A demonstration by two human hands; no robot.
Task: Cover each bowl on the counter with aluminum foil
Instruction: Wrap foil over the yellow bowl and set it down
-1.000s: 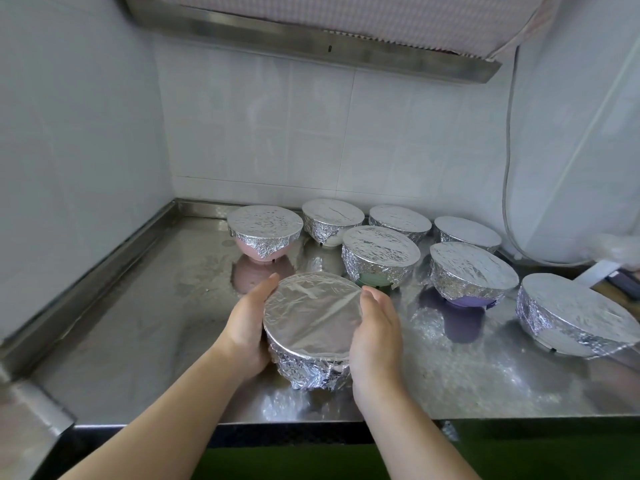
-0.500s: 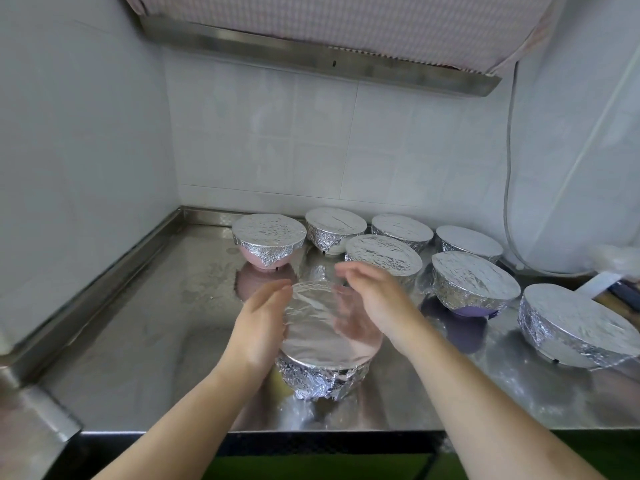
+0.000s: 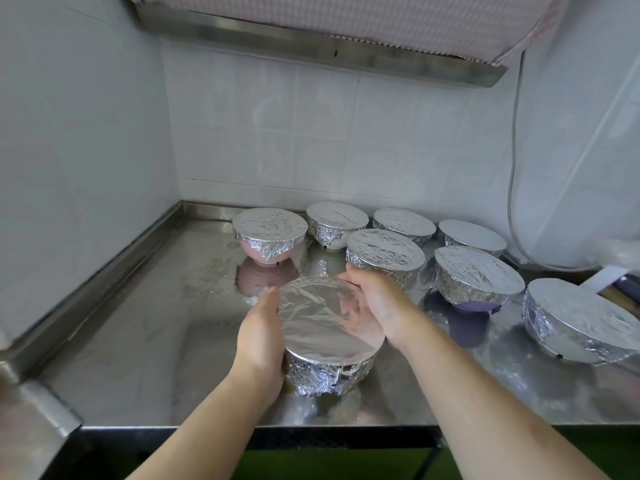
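— Near the counter's point(image 3: 145, 341) front edge, what do you see from the head camera?
— A foil-wrapped bowl point(image 3: 325, 341) between two hands. The left hand point(image 3: 263, 337) lies against its left side, fingers fairly straight along the rim.
— And the right hand point(image 3: 377, 303)?
— It cups the far right rim, fingers spread; how firmly it presses, I cannot tell.
— Others?
— Seven more foil-covered bowls stand behind, among them a pink one point(image 3: 268, 237) and a purple one point(image 3: 478, 282).

Eight foil-covered bowls point(image 3: 328, 327) stand on one steel counter point(image 3: 145, 341). Two hands are in view. One cable point(image 3: 512, 168) hangs at right; items beyond it are too blurred to count.
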